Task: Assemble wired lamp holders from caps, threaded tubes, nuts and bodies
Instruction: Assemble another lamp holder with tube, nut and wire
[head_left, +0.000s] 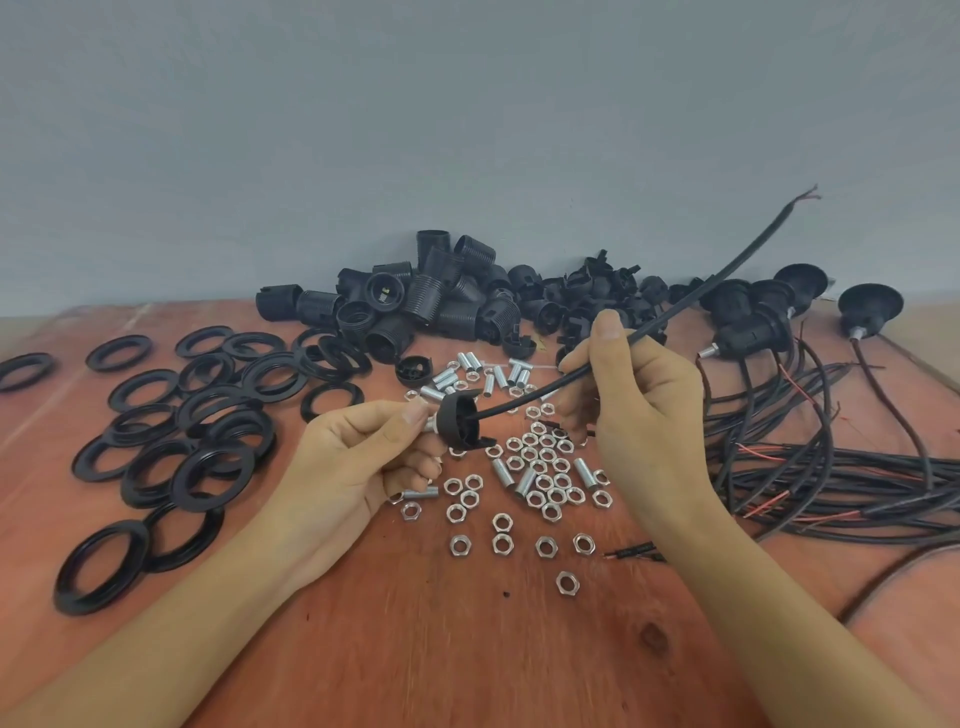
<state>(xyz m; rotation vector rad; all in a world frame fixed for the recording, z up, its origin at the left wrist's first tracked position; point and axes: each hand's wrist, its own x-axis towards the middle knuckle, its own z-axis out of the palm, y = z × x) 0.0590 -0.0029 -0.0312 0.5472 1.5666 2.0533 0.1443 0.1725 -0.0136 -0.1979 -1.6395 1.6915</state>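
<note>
Left hand (358, 457) grips a cap (460, 418), right hand (639, 400) pinches the wire (524, 395) threaded through it; body not yet fitted, several finished holders (748, 312) beyond the right hand.

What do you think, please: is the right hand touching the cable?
Touching: the head view shows the right hand pinching the cable between thumb and fingers.

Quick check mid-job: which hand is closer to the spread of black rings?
Left. The left hand, holding the cap, sits just right of the black rings. The right hand, pinching the cable, is farther right, beyond the nuts.
</note>
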